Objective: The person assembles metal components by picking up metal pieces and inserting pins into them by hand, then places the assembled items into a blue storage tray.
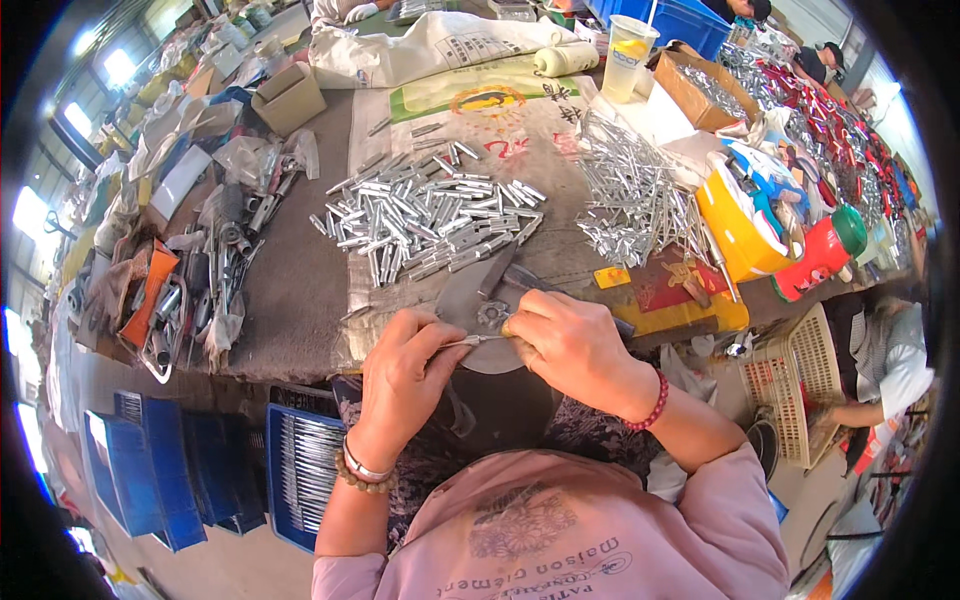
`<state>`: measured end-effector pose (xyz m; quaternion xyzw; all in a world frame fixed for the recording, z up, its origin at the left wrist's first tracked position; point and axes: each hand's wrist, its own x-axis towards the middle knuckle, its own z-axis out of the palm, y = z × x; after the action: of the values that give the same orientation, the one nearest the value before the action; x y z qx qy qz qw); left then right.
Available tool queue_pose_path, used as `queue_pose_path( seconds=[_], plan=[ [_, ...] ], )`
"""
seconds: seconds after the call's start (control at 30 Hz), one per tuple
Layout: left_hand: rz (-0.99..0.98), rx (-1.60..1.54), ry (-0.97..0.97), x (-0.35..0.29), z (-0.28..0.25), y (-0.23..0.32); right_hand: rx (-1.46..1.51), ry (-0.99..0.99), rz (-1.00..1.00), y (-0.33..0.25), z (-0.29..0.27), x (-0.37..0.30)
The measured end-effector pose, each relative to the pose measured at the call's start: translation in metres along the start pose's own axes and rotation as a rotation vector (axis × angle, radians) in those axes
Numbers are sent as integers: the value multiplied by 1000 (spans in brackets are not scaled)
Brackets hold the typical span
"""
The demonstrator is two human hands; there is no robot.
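Over the near edge of the table, my left hand (410,362) pinches one end of a thin silver metal rod (474,340). My right hand (575,350) is closed at the rod's other end, its fingertips hiding that part. Beneath them lies a round grey plate (494,358), with a dark metal tool (497,272) and a small ring-shaped metal part (492,315) just beyond my fingers. A heap of short silver metal tubes (430,215) spreads across the sacking ahead. To its right rests a pile of thinner metal rods with pointed ends (635,180).
Tools and plastic bags (215,260) crowd the table's left. A yellow box (740,225), a red bottle with a green cap (815,258) and a plastic cup (628,60) stand right. Below are a blue crate of metal rods (305,470) and a beige basket (790,390) beside another person.
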<state>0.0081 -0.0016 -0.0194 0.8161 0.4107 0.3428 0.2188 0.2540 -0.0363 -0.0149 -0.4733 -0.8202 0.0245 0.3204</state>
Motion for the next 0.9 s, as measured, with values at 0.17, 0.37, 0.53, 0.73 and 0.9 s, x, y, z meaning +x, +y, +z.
queue_pose_path(
  seconds=[0.17,0.37,0.53,0.73,0.9],
  plan=[
    [51,6,3,2,0,-5,30,-5,37,1,1,2],
    [56,5,28,0,3,-7,23,-7,19,1,0,3],
    [68,13,51,-2,4,-9,62,-12,6,1,0,6],
    [73,24,62,-1,9,-6,122,-29,17,7,3,7],
    [84,59,59,-3,9,-6,193,-22,29,10,8,5]
  ],
)
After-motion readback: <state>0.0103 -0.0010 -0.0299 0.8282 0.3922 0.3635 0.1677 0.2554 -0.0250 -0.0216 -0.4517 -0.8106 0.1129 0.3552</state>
